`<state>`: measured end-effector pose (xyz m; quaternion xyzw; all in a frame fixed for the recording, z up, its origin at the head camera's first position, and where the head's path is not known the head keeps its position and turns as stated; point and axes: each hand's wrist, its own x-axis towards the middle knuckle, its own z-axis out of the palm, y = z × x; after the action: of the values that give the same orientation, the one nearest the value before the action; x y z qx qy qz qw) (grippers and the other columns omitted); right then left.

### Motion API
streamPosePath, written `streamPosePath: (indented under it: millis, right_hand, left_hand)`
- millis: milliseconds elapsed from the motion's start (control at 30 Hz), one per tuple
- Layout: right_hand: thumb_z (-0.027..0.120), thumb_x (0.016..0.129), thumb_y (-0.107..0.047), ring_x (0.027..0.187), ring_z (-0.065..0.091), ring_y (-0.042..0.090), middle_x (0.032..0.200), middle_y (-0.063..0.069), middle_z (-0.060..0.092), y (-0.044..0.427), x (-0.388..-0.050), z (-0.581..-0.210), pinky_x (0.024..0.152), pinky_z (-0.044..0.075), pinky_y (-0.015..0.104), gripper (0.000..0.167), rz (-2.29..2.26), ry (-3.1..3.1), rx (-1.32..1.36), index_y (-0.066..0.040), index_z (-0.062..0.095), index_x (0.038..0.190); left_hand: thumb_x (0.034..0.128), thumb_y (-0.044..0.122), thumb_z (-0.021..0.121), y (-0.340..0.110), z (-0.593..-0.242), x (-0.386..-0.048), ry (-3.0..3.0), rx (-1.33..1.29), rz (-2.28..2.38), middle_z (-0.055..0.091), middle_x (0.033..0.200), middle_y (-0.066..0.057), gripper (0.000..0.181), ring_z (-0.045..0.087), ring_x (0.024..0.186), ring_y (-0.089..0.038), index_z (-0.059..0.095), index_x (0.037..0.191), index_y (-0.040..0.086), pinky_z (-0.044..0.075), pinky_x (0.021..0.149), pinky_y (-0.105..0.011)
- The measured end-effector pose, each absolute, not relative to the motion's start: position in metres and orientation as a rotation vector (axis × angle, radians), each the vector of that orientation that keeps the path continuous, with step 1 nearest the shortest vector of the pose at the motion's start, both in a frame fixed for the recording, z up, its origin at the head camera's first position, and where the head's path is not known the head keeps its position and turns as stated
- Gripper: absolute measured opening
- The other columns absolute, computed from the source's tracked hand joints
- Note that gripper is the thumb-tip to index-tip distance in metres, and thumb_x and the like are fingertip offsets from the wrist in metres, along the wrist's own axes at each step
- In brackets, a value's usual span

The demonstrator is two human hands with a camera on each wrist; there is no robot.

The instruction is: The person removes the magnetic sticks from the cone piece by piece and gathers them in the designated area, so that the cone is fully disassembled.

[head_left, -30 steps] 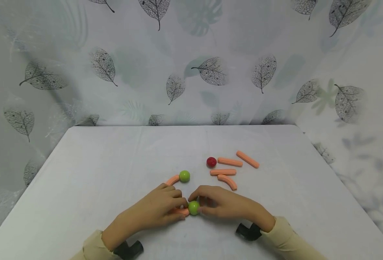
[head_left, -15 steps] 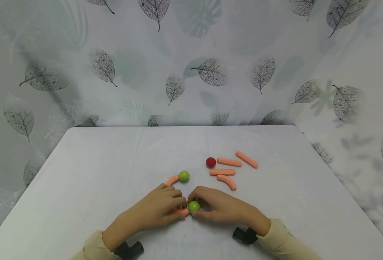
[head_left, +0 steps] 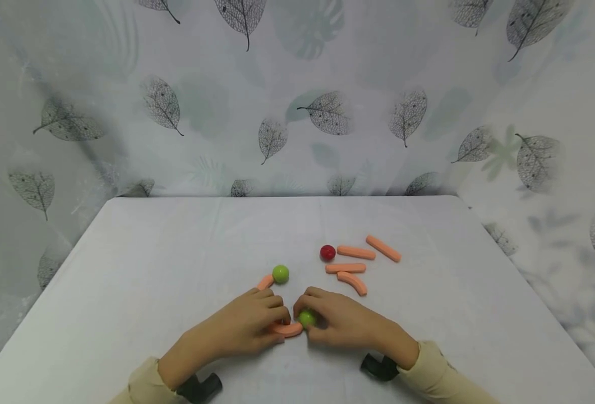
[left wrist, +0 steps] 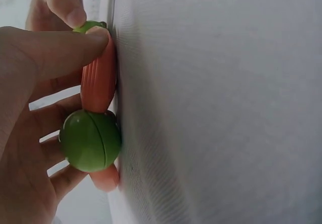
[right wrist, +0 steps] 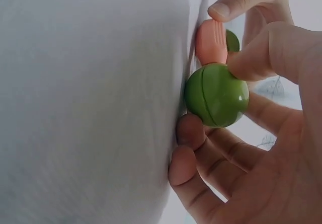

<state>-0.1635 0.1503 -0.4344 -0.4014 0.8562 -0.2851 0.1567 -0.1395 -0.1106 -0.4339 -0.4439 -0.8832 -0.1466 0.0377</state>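
Observation:
My left hand point(head_left: 247, 324) pinches a curved orange-pink, sausage-shaped stick point(head_left: 289, 330), its thumb pressing on the stick's ribbed end point(left wrist: 98, 78) in the left wrist view. Inside that palm sits a shiny green ball point(left wrist: 90, 142) with a seam, hidden from the head view, and another stick end point(left wrist: 105, 177) pokes out below it. My right hand point(head_left: 345, 318) holds a second green ball point(right wrist: 216, 95) between thumb and fingers, against the stick's right end. Just beyond the left hand, a third green ball point(head_left: 280, 274) touches a partly covered stick point(head_left: 265, 281).
At the back right of the white table point(head_left: 176, 241) lie a red ball point(head_left: 327, 253), straight sticks point(head_left: 356, 252) and a curved stick point(head_left: 353, 283). A leaf-patterned curtain point(head_left: 216, 140) hangs behind the table and along its sides.
The stick under my left hand and the ball in my right hand have shifted slightly right, the ball also a little away from me. The far green ball has moved slightly left.

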Motion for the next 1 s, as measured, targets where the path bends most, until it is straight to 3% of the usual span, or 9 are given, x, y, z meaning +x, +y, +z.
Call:
streamPosePath:
  millis: [67,433,1000]
  right_hand:
    - [0.067,0.089,-0.017,0.090,0.055,0.002,0.109,-0.017,0.056,0.1511,-0.1630,-0.4351,0.079,0.047,0.019,0.031,-0.800,2.465,-1.142,-0.032,0.065,0.116]
    - [0.068,0.098,-0.028,0.089,0.055,0.002,0.110,-0.019,0.057,0.1534,-0.1652,-0.4343,0.079,0.048,0.019,0.019,-0.755,2.538,-1.114,-0.031,0.065,0.116]
    - [0.070,0.100,-0.032,0.085,0.052,0.001,0.103,-0.015,0.056,0.1529,-0.1702,-0.4361,0.074,0.046,0.018,0.015,-0.770,2.565,-1.130,-0.025,0.063,0.111]
  left_hand:
    - [0.0884,0.034,0.082,-0.1116,-0.4353,-0.1388,-2.720,-1.364,-0.434,0.062,0.092,0.015,0.021,0.053,0.087,-0.001,0.070,0.103,0.025,0.049,0.088,-0.030]
    - [0.0886,0.035,0.082,-0.1116,-0.4356,-0.1377,-2.721,-1.322,-0.391,0.060,0.090,0.014,0.021,0.051,0.088,-0.003,0.068,0.101,0.025,0.047,0.088,-0.030]
    - [0.0925,0.039,0.078,-0.1114,-0.4335,-0.1377,-2.783,-1.302,-0.400,0.057,0.089,0.016,0.019,0.047,0.087,-0.002,0.067,0.101,0.027,0.045,0.083,-0.027]
